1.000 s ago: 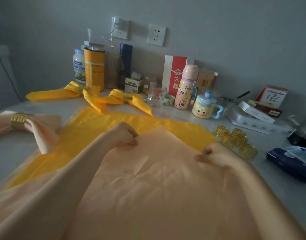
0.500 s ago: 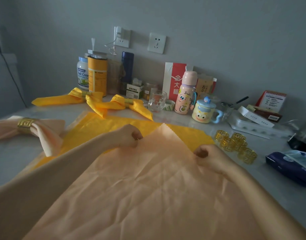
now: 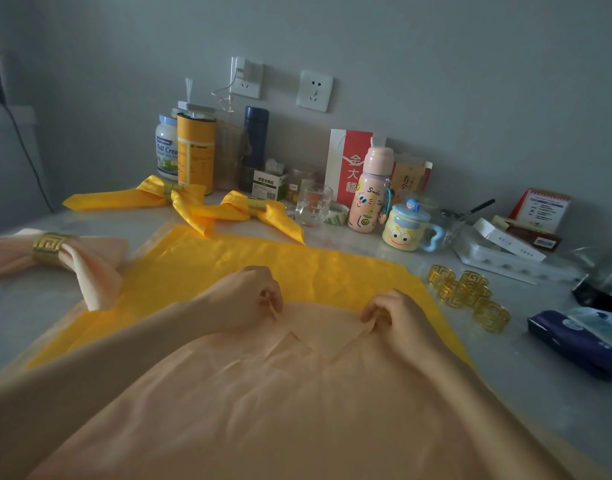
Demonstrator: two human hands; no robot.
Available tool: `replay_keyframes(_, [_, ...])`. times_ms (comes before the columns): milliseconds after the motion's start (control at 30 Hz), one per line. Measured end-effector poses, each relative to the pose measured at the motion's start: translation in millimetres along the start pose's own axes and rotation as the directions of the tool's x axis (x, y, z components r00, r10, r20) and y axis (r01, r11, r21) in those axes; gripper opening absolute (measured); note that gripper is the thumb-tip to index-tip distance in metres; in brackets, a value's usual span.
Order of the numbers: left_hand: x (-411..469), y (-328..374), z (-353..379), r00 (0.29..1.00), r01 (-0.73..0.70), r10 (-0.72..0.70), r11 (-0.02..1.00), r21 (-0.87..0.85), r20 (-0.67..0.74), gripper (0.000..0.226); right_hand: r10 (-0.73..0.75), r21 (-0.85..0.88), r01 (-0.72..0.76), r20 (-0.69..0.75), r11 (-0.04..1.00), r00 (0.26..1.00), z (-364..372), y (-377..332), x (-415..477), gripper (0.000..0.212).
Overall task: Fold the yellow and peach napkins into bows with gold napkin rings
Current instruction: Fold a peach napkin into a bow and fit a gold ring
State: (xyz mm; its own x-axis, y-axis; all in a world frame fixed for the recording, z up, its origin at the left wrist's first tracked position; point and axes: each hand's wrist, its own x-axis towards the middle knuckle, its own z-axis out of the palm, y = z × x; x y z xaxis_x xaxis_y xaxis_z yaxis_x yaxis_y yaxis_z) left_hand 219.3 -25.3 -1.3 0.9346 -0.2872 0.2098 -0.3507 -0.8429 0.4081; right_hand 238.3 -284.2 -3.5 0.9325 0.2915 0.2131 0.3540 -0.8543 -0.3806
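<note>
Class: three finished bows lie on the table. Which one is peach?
The bow at the left edge, wearing the wide gold ring; the other two bows, farther back, are yellow.

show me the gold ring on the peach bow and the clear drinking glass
gold ring on the peach bow (image 3: 48,249), head view, its front band
clear drinking glass (image 3: 313,206), head view, its side wall

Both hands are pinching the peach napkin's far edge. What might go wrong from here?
The peach napkin lies on the flat yellow napkin; the pinching left hand and right hand may drag that one askew too. The loose gold rings sit close beside the right hand; a swept cloth edge might scatter them.
</note>
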Motion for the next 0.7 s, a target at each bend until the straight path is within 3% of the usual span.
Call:
replay_keyframes(133, [2.4, 7.3, 3.6, 0.995, 0.102, -0.103, 0.992, 0.070, 0.015, 0.023, -0.024, -0.197, 0.027, 0.015, 0.980, 1.000, -4.4, -15.1, 3.4, 0.028])
replay_keyframes(200, [7.6, 13.5, 4.3, 0.988, 0.145, -0.152, 0.980, 0.134, 0.038, 0.021, -0.073, -0.169, 0.071, -0.004, 0.983, 0.997, -2.9, -32.0, 6.5, 0.026])
replay_keyframes(300, [12.6, 20.2, 8.9, 0.975, 0.173, -0.204, 0.942, 0.288, 0.083, 0.043, -0.132, -0.090, 0.137, 0.069, 0.986, 0.989, 13.1, -51.1, 7.5, 0.029])
replay_keyframes(400, [10.9, 21.1, 16.3, 0.982, 0.159, -0.185, 0.924, 0.349, 0.044, 0.047, -0.111, -0.183, 0.129, 0.106, 0.975, 0.988, 28.6, -45.5, 4.3, 0.039])
replay_keyframes(500, [7.7, 17.6, 21.1, 0.990, 0.140, -0.134, 0.932, 0.335, -0.040, 0.032, -0.035, -0.222, 0.060, 0.115, 0.973, 0.993, 26.7, -33.1, 3.1, 0.068])
replay_keyframes(633, [8.0, 13.2, 14.4, 0.992, 0.120, -0.127, 0.952, 0.281, 0.007, 0.034, -0.009, -0.076, 0.017, 0.106, 0.997, 0.994, 16.0, -21.3, 7.0, 0.031])
replay_keyframes(700, [10.3, 11.5, 10.2, 0.990, 0.118, -0.134, 0.959, 0.259, 0.042, 0.038, 0.013, -0.052, -0.008, 0.090, 0.999, 0.996, 9.8, -14.9, 8.9, 0.032])
